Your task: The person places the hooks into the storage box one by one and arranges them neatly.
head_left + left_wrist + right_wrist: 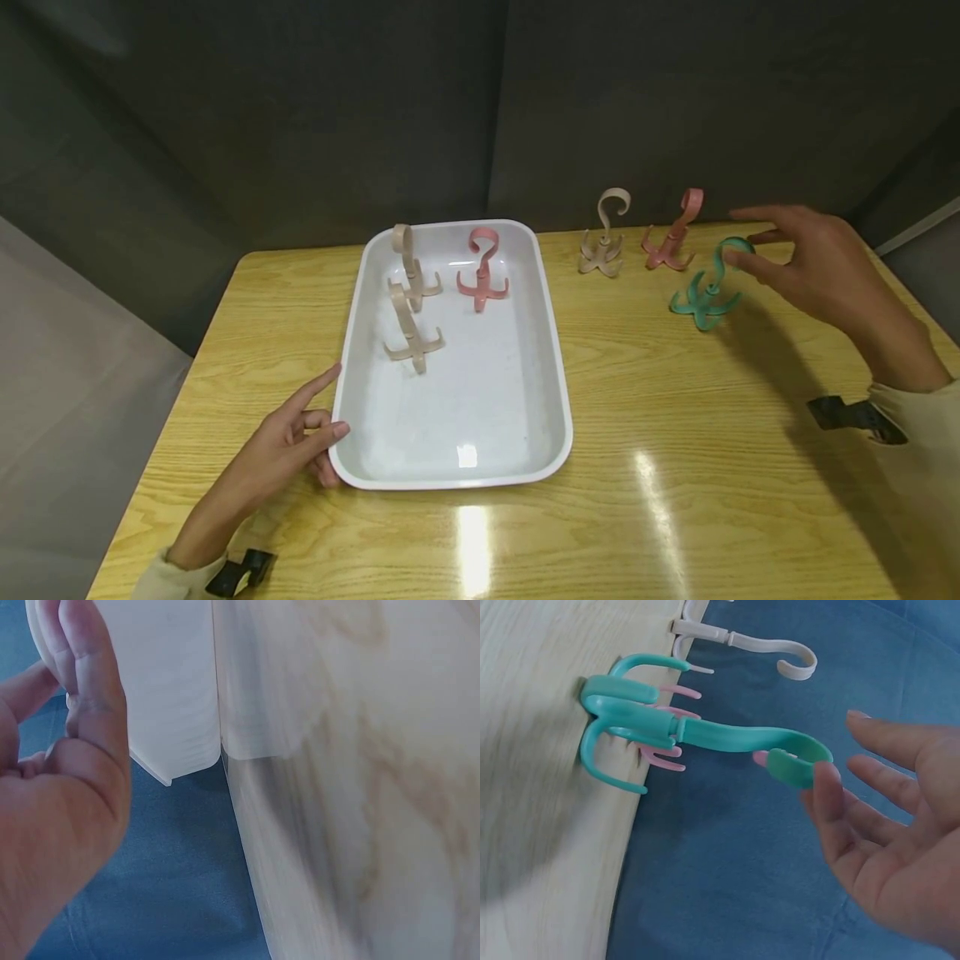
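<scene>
At the left rim of a white tray [487, 433], my left hand [281, 446] holds the edge, thumb over the rim and lower fingers curled outside it. The left wrist view shows these fingers [94, 705] against the tray's side. My right hand [813, 262] is at a green four-prong hanging hook [705, 304] that stands on its prongs on the table. One fingertip touches the curl of this hook [742, 739] in the right wrist view, while the other fingers spread apart. A pink hook [670, 242] and a beige hook [602, 250] stand beside it.
Inside the tray, two beige hooks [414, 346] stand at the left and a pink hook [482, 283] at the back right. The wooden table [675, 467] ends at a dark curtain [375, 117] behind.
</scene>
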The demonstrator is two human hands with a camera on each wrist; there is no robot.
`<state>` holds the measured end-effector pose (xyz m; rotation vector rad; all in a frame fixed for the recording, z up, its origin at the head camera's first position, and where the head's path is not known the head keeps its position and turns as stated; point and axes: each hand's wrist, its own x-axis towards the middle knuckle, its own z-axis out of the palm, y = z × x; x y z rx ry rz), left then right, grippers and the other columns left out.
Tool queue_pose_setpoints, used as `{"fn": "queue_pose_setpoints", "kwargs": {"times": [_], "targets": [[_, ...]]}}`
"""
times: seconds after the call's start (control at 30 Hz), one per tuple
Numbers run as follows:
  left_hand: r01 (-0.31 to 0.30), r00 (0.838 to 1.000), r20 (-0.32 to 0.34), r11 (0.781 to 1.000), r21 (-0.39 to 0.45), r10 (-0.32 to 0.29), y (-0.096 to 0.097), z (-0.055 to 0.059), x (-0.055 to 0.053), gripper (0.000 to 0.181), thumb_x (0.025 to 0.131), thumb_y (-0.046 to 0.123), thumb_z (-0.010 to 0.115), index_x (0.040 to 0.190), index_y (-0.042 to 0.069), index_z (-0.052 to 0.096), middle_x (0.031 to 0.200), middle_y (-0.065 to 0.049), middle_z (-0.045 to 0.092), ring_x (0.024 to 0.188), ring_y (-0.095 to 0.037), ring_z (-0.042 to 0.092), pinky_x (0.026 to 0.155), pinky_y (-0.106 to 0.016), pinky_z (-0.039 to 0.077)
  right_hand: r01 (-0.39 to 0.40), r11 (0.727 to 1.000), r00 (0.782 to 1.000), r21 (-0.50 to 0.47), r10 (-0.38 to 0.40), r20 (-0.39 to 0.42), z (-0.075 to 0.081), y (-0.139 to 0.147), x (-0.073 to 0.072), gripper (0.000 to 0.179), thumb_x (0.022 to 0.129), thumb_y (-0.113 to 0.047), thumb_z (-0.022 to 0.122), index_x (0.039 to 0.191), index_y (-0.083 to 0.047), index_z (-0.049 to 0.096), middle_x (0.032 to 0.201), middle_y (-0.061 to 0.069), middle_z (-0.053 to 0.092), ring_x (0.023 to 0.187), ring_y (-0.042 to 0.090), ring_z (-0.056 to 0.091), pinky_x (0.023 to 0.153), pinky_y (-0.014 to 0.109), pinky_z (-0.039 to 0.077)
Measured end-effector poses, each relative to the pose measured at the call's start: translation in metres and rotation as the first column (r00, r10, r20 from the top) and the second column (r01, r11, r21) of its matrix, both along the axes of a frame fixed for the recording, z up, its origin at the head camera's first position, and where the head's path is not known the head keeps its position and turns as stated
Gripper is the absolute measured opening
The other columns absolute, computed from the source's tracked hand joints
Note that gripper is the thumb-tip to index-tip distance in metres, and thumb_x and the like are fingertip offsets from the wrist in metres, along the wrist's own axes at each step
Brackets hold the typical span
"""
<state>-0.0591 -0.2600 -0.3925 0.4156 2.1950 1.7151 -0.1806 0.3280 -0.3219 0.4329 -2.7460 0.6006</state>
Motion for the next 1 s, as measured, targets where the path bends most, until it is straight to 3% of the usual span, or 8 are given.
{"fn": "queue_pose_setpoints", "kwargs": {"times": [0.1,0.2,0.47,0.53,0.6,0.67,0.77,1.0], "targets": [[0.002,1.0,-0.001,1.0,0.002,-0.002,0.0,0.0,0.0,0.074,0.108,0.002,0.055,0.167,0.005,0.012,0.083,-0.024,0.062,0.059,-0.025,0.071,0.055,-0.044,0.063,-0.02,1.0,0.999,-0.01,0.02,-0.025,-0.003,0.003,-0.001,0.049,0.094,-0.008,0.078,0.14,0.001,0.063,0.134,0.031,0.061,0.083,0.003,0.071,0.051,0.012,0.041],[0.002,1.0,-0.002,1.0,-0.001,-0.002,0.0,0.0,0.0,0.074,0.108,0.003,0.055,0.167,0.005,0.012,0.082,-0.023,0.062,0.059,-0.025,0.071,0.055,-0.044,0.063,-0.026,1.0,0.999,-0.013,0.025,-0.028,-0.005,0.006,-0.002,0.05,0.091,-0.003,0.08,0.138,0.001,0.064,0.131,0.03,0.064,0.076,-0.03,0.042,0.047,0.009,0.041],[-0.004,1.0,0.001,1.0,-0.022,0.004,0.0,-0.001,0.0,0.074,0.108,0.005,0.056,0.168,0.007,0.012,0.082,-0.019,0.063,0.059,-0.026,0.071,0.056,-0.043,0.063,0.003,1.0,0.998,-0.026,-0.001,0.07,-0.01,0.011,-0.004,0.048,0.096,-0.006,0.076,0.141,0.001,0.062,0.133,0.03,0.063,0.08,-0.033,0.036,0.049,0.015,0.046],[-0.005,1.0,0.001,1.0,-0.024,0.005,0.0,-0.001,0.0,0.074,0.108,0.005,0.056,0.168,0.007,0.013,0.082,-0.02,0.063,0.059,-0.026,0.071,0.056,-0.043,0.063,0.012,1.0,0.997,-0.014,-0.011,0.083,-0.011,0.012,-0.004,0.048,0.097,-0.007,0.076,0.142,0.0,0.061,0.134,0.031,0.062,0.077,-0.031,0.038,0.049,0.018,0.046],[-0.005,1.0,0.002,1.0,-0.024,0.005,0.0,-0.001,0.0,0.074,0.108,0.005,0.056,0.168,0.007,0.013,0.083,-0.021,0.063,0.059,-0.026,0.071,0.056,-0.043,0.063,0.018,1.0,0.996,0.002,-0.018,0.086,-0.012,0.012,-0.005,0.048,0.097,-0.007,0.075,0.143,0.0,0.061,0.135,0.031,0.061,0.079,-0.016,0.06,0.049,0.019,0.046],[-0.005,1.0,0.002,1.0,-0.023,0.005,0.0,-0.001,0.0,0.074,0.108,0.005,0.056,0.168,0.007,0.013,0.083,-0.021,0.063,0.059,-0.026,0.071,0.057,-0.043,0.063,0.026,1.0,0.996,0.012,-0.027,0.086,-0.013,0.011,-0.006,0.048,0.098,-0.007,0.074,0.143,0.0,0.061,0.135,0.032,0.061,0.085,0.011,0.074,0.05,0.018,0.046],[-0.004,1.0,0.004,1.0,-0.017,0.004,-0.001,-0.001,0.0,0.074,0.108,0.004,0.056,0.168,0.007,0.012,0.082,-0.021,0.062,0.059,-0.026,0.071,0.057,-0.044,0.064,0.036,0.999,0.995,0.023,-0.037,0.091,-0.014,0.01,-0.006,0.046,0.098,-0.008,0.073,0.143,0.001,0.061,0.135,0.033,0.06,0.096,0.051,0.07,0.051,0.018,0.044],[0.002,1.0,-0.002,1.0,-0.012,-0.002,-0.001,-0.001,-0.001,0.073,0.108,0.004,0.055,0.168,0.008,0.012,0.082,-0.019,0.063,0.059,-0.026,0.071,0.057,-0.044,0.064,0.05,0.998,0.994,0.024,-0.052,0.096,-0.015,0.011,-0.007,0.045,0.099,-0.01,0.073,0.141,0.001,0.062,0.127,0.034,0.064,0.098,0.053,0.069,0.053,0.019,0.044]]}}
